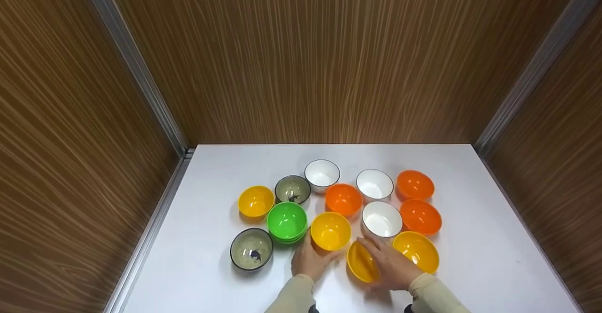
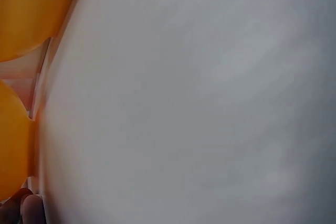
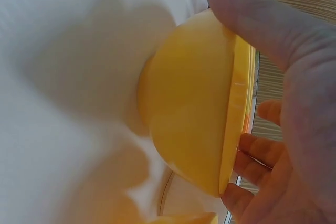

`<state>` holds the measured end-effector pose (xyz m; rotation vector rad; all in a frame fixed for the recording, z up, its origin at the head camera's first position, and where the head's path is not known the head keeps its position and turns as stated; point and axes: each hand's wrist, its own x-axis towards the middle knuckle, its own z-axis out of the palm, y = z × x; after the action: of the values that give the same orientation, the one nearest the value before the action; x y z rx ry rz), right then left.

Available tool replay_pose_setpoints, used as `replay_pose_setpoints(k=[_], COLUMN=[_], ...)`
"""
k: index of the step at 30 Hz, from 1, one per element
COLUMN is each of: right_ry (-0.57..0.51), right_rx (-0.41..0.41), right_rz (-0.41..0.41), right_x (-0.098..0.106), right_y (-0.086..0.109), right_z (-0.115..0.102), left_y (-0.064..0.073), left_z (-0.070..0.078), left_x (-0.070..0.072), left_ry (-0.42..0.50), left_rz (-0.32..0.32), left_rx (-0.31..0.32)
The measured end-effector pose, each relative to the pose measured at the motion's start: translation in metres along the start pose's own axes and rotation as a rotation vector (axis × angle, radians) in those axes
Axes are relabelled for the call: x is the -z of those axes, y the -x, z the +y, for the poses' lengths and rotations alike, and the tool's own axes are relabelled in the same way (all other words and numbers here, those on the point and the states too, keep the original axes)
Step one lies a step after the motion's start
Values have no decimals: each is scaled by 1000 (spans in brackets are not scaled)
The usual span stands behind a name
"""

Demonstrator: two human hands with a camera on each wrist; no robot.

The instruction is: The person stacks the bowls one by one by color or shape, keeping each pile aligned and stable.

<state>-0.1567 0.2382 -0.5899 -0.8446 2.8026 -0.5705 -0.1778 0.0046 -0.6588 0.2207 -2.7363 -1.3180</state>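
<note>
Sleeves, two: left sleeve [image 1: 294,295] and right sleeve [image 1: 435,295], long, pale cream, unpatterned, each ending at the wrist. Black pieces, two, small: one at the left wrist [image 1: 313,309], one at the right [image 1: 408,309], mostly cropped, form unclear. Left hand [image 1: 310,259], bare. Right hand [image 1: 391,265], bare, thumb and four fingers visible.

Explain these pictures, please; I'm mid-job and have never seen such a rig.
No machine shows here: a person works with two bare hands. The wide picture comes from a head-worn camera looking forward and down; the others, from cameras on each wrist. On the white table stand orange bowls, white bowls, grey bowls, green bowls that look stacked, and yellow bowls. The left hand holds one yellow bowl; the right hand grips another yellow bowl, which the right wrist picture shows from the side. The left wrist picture is mostly table.
</note>
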Motion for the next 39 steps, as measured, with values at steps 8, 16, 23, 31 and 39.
replay_pose_setpoints(k=[8,16,23,31,39], right_ry=[-13,-8,36,-16,-66], right_rx=[-23,-11,42,69,57], right_rz=[-20,4,84,150,154], right_x=[0,0,-1,13,35], right_y=[-3,-5,-5,-13,-26], right_z=[-2,-2,-4,-11,-24], left_y=[0,-1,-1,-1,1], left_z=[-2,-1,-1,-1,-2], left_x=[1,1,0,1,2], left_ry=[1,-6,-17,-13,-12], left_rz=[-3,8,10,2,-16], left_rx=[-1,-5,-2,-14,-3])
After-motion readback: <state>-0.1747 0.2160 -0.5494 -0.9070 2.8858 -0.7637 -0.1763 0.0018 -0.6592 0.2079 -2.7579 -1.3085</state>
